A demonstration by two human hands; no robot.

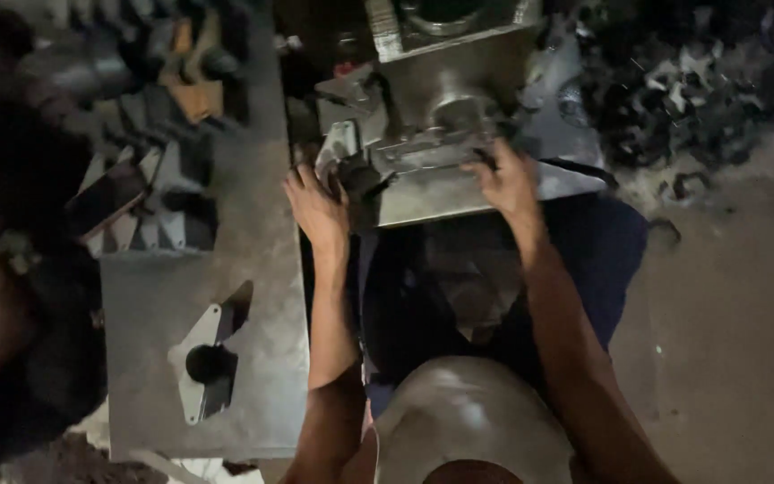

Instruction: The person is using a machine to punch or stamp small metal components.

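- A grey metal workbench (262, 269) fills the left half of the view, running from the top edge down past the person's left elbow.
- A metal press machine (445, 99) stands at the top centre, its flat steel bed plate (459, 193) jutting toward the person's lap.
- A heap of dark scrap pieces (692, 90) lies on the floor at the upper right, well apart from both arms.
- A cluster of dark tools and metal parts (150, 193) sits on the workbench at the left, blurred and hard to tell apart.
- A pale triangular metal bracket (203, 363) with 1 round black knob rests alone on the near part of the workbench, well apart from the hands.
- The left hand (315, 206) lies at the left edge of the bed plate, fingers curled loosely just beside a small dark part (356, 175); whether they grip it cannot be told.
- The right hand (508, 179) rests on the right side of the bed plate, fingers bent around a small dark piece (485, 159) near the machine's base; the light is too dim to confirm a firm hold.
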